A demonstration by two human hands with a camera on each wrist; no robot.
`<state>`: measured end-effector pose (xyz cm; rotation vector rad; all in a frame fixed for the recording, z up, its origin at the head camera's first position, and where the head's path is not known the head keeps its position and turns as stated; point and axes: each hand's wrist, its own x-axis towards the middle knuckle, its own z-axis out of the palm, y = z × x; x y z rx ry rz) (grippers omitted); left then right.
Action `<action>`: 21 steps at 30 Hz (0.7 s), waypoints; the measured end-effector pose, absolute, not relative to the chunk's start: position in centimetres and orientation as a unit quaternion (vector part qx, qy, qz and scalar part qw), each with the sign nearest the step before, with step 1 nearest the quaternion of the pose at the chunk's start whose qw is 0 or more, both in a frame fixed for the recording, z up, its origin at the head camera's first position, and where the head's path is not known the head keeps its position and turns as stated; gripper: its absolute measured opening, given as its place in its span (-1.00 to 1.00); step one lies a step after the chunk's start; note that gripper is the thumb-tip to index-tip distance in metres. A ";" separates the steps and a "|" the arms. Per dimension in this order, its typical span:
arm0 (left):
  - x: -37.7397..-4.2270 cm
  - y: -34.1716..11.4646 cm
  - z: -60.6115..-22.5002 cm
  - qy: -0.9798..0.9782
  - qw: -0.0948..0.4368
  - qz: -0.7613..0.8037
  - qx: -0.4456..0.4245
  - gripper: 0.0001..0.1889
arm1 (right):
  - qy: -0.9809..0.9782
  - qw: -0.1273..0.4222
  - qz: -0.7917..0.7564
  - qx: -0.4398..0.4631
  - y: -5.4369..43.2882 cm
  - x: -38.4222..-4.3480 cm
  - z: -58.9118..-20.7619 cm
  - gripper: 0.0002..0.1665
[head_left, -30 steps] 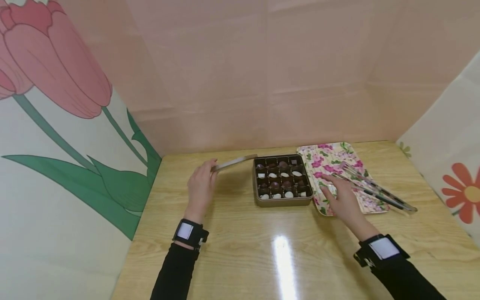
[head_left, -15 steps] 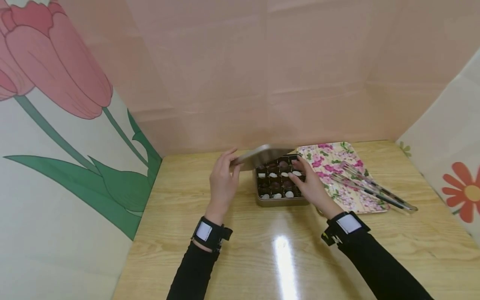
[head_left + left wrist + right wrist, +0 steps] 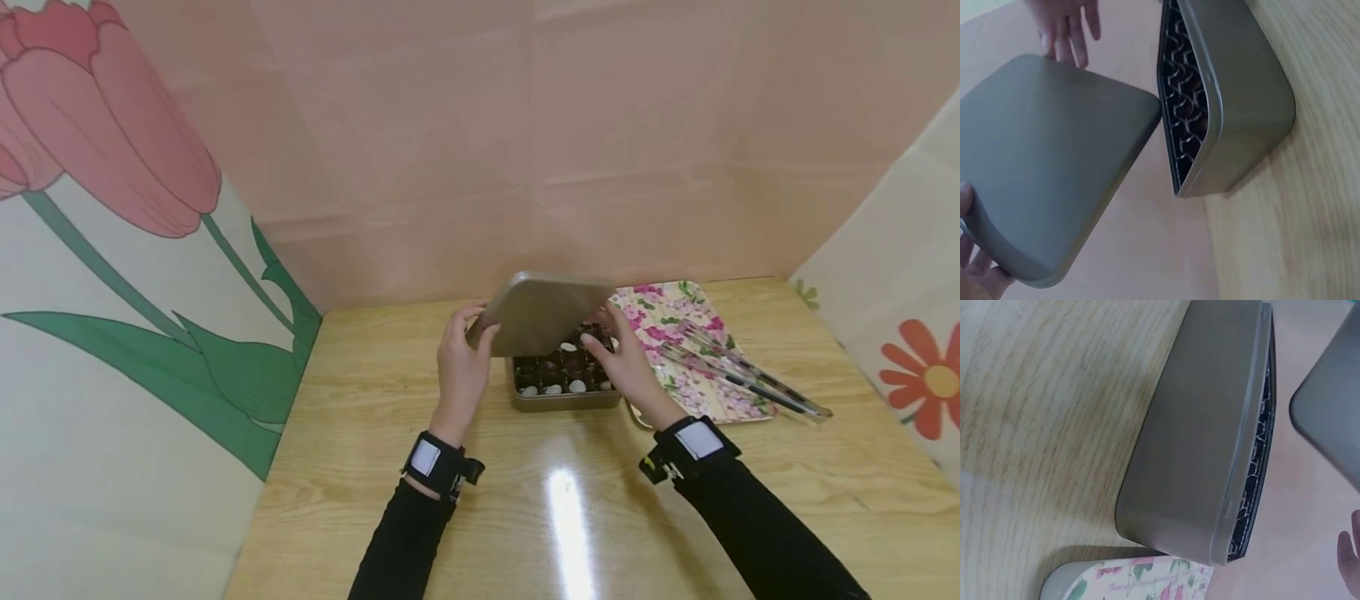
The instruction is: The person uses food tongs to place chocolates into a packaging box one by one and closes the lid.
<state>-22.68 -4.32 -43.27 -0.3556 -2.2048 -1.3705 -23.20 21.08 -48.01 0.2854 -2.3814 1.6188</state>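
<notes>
1. The wooden surface (image 3: 525, 517) carries everything in front of you, walled in by pink panels and flower-printed sheets at either side.
2. The floral tray (image 3: 675, 321) lies just right of the tin, at the far right part of the surface, with clear tongs (image 3: 738, 379) resting slantwise across it and jutting past its right edge.
3. The tin lid (image 3: 543, 312), a taupe rounded square, hangs tilted above the rear half of the box, its far edge raised, clear of the box rim in both wrist views.
4. The chocolate tin (image 3: 566, 398) sits flat on the surface at centre, its near rows of dark and white chocolates (image 3: 564, 377) uncovered; its right near corner stands just beside the tray's corner.
5. Your left hand (image 3: 463, 371) grips the lid's left edge, fingers curled round the rim; the left wrist view shows fingertips (image 3: 975, 275) hooked under its lower corner.
6. Your right hand (image 3: 628, 371) meets the lid's right edge over the tin; whether its fingers pinch the rim or merely touch it cannot be told.
</notes>
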 end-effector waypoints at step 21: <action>-26.1 -1.4 -47.9 -0.840 0.046 -0.540 0.028 -0.69 | -0.852 0.095 0.512 0.047 22.0 -25.1 -47.9 -0.12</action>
